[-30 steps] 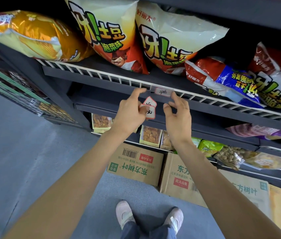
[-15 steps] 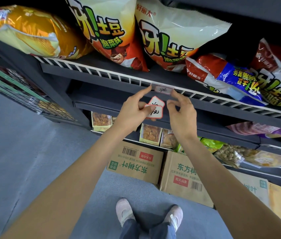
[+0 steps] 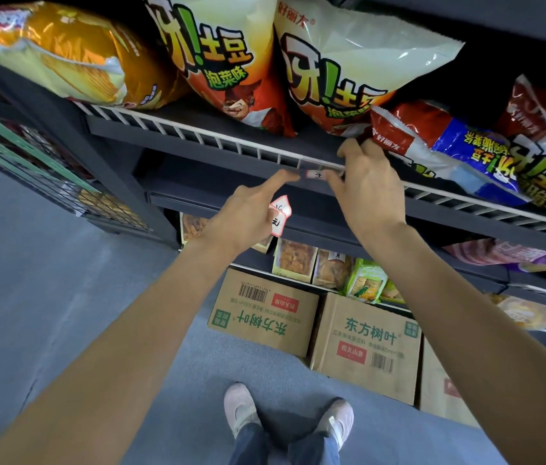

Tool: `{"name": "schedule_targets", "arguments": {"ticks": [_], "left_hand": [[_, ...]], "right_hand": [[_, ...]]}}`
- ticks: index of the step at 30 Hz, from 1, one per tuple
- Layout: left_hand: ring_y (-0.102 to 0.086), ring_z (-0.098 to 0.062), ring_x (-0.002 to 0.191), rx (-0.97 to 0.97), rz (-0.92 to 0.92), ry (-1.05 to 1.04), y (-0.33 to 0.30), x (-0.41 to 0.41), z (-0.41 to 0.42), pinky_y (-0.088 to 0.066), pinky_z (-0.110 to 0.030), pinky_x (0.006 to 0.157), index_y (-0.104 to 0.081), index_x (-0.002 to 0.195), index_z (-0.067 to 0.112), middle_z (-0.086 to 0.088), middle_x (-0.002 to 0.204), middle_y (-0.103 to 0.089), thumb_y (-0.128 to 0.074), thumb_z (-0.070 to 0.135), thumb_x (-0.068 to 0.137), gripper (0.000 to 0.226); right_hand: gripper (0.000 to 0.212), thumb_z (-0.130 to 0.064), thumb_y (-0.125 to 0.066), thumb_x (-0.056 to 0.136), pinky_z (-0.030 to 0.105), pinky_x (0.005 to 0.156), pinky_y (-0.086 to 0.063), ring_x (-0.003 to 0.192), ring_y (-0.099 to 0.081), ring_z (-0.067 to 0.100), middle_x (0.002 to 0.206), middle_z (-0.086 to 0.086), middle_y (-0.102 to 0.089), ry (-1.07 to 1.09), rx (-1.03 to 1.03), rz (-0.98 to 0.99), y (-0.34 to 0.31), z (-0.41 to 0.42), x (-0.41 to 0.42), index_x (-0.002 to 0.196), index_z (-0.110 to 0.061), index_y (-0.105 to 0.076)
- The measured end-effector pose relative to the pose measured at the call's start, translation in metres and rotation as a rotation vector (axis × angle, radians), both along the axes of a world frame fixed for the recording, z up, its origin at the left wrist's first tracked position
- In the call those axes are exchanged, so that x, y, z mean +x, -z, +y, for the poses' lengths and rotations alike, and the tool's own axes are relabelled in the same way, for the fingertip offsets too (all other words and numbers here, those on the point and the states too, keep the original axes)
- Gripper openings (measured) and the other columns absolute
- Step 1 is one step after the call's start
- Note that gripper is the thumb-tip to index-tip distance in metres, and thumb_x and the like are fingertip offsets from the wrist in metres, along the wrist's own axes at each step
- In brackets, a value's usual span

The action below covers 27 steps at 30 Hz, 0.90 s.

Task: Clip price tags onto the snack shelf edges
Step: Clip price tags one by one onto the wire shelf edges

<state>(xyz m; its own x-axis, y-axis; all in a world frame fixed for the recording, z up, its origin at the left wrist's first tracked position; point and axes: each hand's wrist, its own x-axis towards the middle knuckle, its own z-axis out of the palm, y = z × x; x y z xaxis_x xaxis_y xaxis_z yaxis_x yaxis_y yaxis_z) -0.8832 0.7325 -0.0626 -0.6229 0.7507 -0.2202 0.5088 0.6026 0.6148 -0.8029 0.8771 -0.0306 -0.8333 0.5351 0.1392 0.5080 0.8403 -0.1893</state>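
Observation:
A small white price tag [image 3: 315,174] sits on the white wire rail [image 3: 198,135] at the front edge of the upper snack shelf. My right hand [image 3: 364,182] grips the tag's right end, its fingers hooked over the rail. My left hand [image 3: 248,218] touches the tag's left end with an outstretched index finger. The other fingers of that hand hold loose red-bordered price tags [image 3: 279,215] against the palm.
Large chip bags [image 3: 228,62] lie on the shelf above the rail, and more bags [image 3: 486,142] lie to the right. Lower shelves hold small snack packs [image 3: 295,260]. Cardboard boxes [image 3: 365,337] stand on the grey floor by my feet. A wire-mesh rack [image 3: 30,162] is at left.
Both hands rose from just under the rail up to it. My right hand now grips the tag on the rail, and my left index finger reaches its left end.

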Motion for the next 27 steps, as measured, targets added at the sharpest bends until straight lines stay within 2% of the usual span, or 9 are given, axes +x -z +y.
{"name": "schedule_targets", "arguments": {"ticks": [2,5,9,15,20,24,27], "left_hand": [[-0.055,-0.029,0.072,-0.021,0.028,-0.001,0.001,0.000,0.000,-0.052,-0.043,0.058,-0.023,0.132,0.049,-0.014,0.081,-0.055,-0.045,-0.002,0.090,0.070],[-0.049,-0.025,0.055,-0.043,0.066,0.006,0.002,-0.003,0.000,-0.042,-0.033,0.045,-0.022,0.134,0.049,-0.010,0.071,-0.048,-0.045,-0.002,0.090,0.071],[-0.045,-0.021,0.049,-0.052,0.084,0.011,0.001,-0.004,0.000,-0.037,-0.029,0.040,-0.024,0.134,0.047,-0.007,0.065,-0.046,-0.045,-0.003,0.090,0.070],[-0.043,-0.020,0.051,-0.042,0.063,0.007,0.001,-0.004,0.000,-0.031,-0.025,0.041,-0.023,0.134,0.048,-0.004,0.066,-0.042,-0.045,-0.001,0.091,0.069],[-0.043,-0.019,0.055,-0.022,0.050,0.006,0.001,-0.005,0.000,-0.034,-0.028,0.044,-0.024,0.134,0.048,-0.005,0.070,-0.044,-0.045,-0.002,0.090,0.070],[-0.051,-0.023,0.074,0.005,0.022,0.003,0.000,-0.005,0.001,-0.045,-0.032,0.055,-0.025,0.136,0.045,-0.010,0.080,-0.051,-0.046,-0.002,0.090,0.069],[-0.054,-0.027,0.081,0.034,0.014,0.000,-0.002,-0.005,0.001,-0.053,-0.039,0.062,-0.027,0.138,0.042,-0.012,0.084,-0.055,-0.045,-0.002,0.090,0.067]], "right_hand": [[0.032,-0.024,-0.057,0.092,0.034,0.069,-0.042,0.100,-0.057,0.032,0.116,0.015,-0.052,-0.016,0.025,-0.033,0.000,0.000,-0.003,0.117,-0.005,-0.053],[0.023,-0.017,-0.058,0.092,0.031,0.065,-0.037,0.096,-0.059,0.033,0.112,0.015,-0.055,-0.016,0.064,-0.053,0.000,0.001,-0.009,0.110,-0.003,-0.056],[0.019,-0.013,-0.056,0.092,0.031,0.065,-0.035,0.094,-0.059,0.035,0.110,0.016,-0.056,-0.013,0.084,-0.054,0.001,0.001,-0.015,0.108,-0.002,-0.056],[0.024,-0.020,-0.058,0.091,0.030,0.064,-0.034,0.093,-0.059,0.035,0.109,0.017,-0.057,-0.017,0.078,-0.026,0.001,0.000,-0.016,0.104,0.000,-0.057],[0.024,-0.020,-0.061,0.089,0.031,0.066,-0.035,0.094,-0.059,0.035,0.108,0.017,-0.058,-0.031,0.035,-0.010,0.001,0.002,-0.017,0.102,0.001,-0.058],[0.022,-0.018,-0.065,0.087,0.031,0.067,-0.037,0.092,-0.058,0.034,0.103,0.017,-0.059,-0.013,-0.019,0.004,0.001,0.004,-0.017,0.098,0.000,-0.058],[0.022,-0.018,-0.067,0.085,0.037,0.074,-0.047,0.092,-0.058,0.034,0.101,0.017,-0.059,-0.010,-0.080,0.019,0.002,0.004,-0.016,0.096,-0.001,-0.058]]}}
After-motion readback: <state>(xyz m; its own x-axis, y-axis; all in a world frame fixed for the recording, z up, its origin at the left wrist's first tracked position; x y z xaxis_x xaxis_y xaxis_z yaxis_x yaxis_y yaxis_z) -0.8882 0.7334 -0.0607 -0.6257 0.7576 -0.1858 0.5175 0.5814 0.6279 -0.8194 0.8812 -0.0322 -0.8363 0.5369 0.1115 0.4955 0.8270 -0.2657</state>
